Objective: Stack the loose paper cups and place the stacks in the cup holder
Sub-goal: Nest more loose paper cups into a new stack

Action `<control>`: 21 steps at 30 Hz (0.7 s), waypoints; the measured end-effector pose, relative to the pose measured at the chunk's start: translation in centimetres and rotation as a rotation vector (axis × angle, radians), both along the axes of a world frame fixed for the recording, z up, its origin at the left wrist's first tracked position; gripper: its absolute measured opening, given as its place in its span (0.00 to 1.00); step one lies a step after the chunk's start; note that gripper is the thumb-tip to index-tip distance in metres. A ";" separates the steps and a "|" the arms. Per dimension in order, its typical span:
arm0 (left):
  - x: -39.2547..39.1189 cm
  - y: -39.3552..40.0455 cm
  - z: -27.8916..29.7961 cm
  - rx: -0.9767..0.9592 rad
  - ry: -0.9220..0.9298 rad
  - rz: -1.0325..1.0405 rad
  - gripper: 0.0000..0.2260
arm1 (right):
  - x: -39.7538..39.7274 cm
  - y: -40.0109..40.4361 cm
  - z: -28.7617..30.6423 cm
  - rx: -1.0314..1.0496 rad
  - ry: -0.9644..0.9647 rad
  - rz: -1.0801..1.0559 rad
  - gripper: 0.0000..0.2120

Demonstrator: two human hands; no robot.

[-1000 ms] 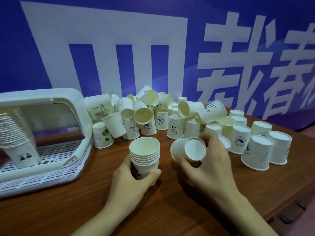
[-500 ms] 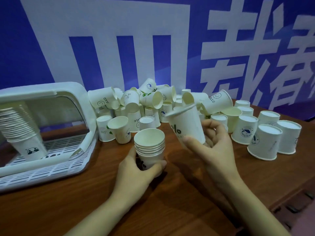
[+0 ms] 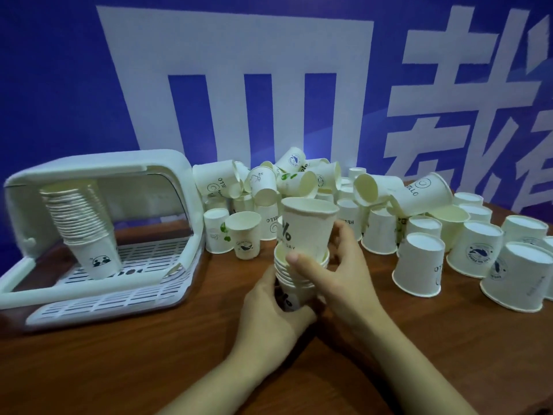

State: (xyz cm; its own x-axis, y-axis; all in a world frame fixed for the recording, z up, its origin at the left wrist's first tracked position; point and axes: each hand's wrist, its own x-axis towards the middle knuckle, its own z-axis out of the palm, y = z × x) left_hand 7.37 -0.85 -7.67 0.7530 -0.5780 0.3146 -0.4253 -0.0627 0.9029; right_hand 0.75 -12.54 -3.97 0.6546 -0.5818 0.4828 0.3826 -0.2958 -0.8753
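Note:
My left hand (image 3: 269, 313) grips the base of a short stack of white paper cups (image 3: 294, 280) standing on the wooden table (image 3: 119, 360). My right hand (image 3: 338, 265) holds a single upright paper cup (image 3: 306, 229), its bottom partly sunk into the top of that stack. A heap of loose cups (image 3: 299, 181) lies behind, some tipped, some upside down. The white cup holder (image 3: 98, 229) stands at the left with a tall stack of cups (image 3: 83, 226) leaning inside it.
Several upside-down cups (image 3: 419, 268) stand to the right of my hands, reaching toward the table's right edge. A blue banner with large white characters (image 3: 269, 85) closes off the back. Bare wood lies in front of the holder and my arms.
My right hand turned the loose cup upright, carried it left and lowered it into the top of the stack held by my left hand.

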 end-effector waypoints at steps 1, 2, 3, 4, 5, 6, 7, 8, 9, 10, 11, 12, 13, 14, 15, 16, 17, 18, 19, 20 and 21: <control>0.0 0.0 -0.1 -0.009 0.001 0.008 0.23 | -0.2 0.0 -0.1 -0.004 -0.017 0.008 0.38; 0.0 0.0 -0.1 -0.021 -0.003 0.015 0.23 | -0.4 -0.1 -0.3 -0.023 -0.023 0.008 0.39; -0.1 -0.1 0.0 -0.033 -0.006 0.020 0.22 | -0.6 -0.2 -0.4 -0.046 -0.018 -0.001 0.38; -0.2 0.0 0.0 -0.042 -0.008 0.024 0.21 | -0.7 -0.2 -0.5 -0.068 -0.005 -0.021 0.36; -0.2 -0.1 0.0 -0.046 -0.012 0.025 0.22 | -0.7 -0.3 -0.7 -0.085 0.015 -0.045 0.33; -0.2 -0.1 0.0 -0.047 -0.014 0.025 0.22 | -0.7 -0.4 -0.8 -0.105 0.031 -0.066 0.30; -0.2 -0.1 0.0 -0.041 -0.012 0.026 0.22 | -0.6 -0.4 -0.9 -0.125 0.044 -0.085 0.27; -0.2 0.0 0.0 -0.032 -0.008 0.024 0.23 | -0.6 -0.4 -0.9 -0.149 0.053 -0.104 0.26; -0.1 0.0 0.0 -0.023 -0.003 0.020 0.23 | -0.5 -0.4 -0.9 -0.174 0.055 -0.120 0.25; -0.2 0.0 0.1 -0.016 -0.001 0.013 0.24 | -0.5 -0.5 -1.0 -0.200 0.055 -0.134 0.24; -0.1 0.0 0.1 -0.009 -0.003 0.011 0.25 | -0.5 -0.5 -1.1 -0.227 0.056 -0.142 0.23; -0.1 0.0 0.0 -0.004 -0.007 0.015 0.25 | -0.5 -0.5 -1.2 -0.254 0.062 -0.150 0.22; -0.1 0.0 0.0 0.000 -0.012 0.022 0.25 | -0.4 -0.6 -1.3 -0.281 0.076 -0.158 0.22; -0.1 0.0 0.0 0.008 -0.015 0.032 0.24 | -0.4 -0.7 -1.3 -0.313 0.094 -0.170 0.22; -0.1 0.0 0.0 0.017 -0.017 0.045 0.24 | -0.4 -0.8 -1.3 -0.347 0.111 -0.184 0.22; -0.1 0.0 0.0 0.021 -0.015 0.060 0.23 | -0.4 -0.9 -1.4 -0.376 0.124 -0.196 0.22; -0.1 0.0 -0.1 0.019 -0.012 0.074 0.22 | -0.4 -1.0 -1.5 -0.391 0.131 -0.198 0.22; -0.2 0.0 -0.1 0.013 -0.010 0.091 0.22 | -0.3 -1.0 -1.7 -0.385 0.134 -0.186 0.21; -0.3 -0.1 0.0 0.005 -0.012 0.108 0.22 | -0.2 -0.9 -1.9 -0.347 0.132 -0.151 0.20; -0.4 -0.1 0.0 0.000 -0.013 0.131 0.22 | -0.1 -0.7 -2.1 -0.273 0.125 -0.098 0.21; -0.3 -0.1 -0.1 -0.007 -0.010 0.156 0.22 | 0.2 -0.5 -2.2 -0.177 0.116 -0.039 0.24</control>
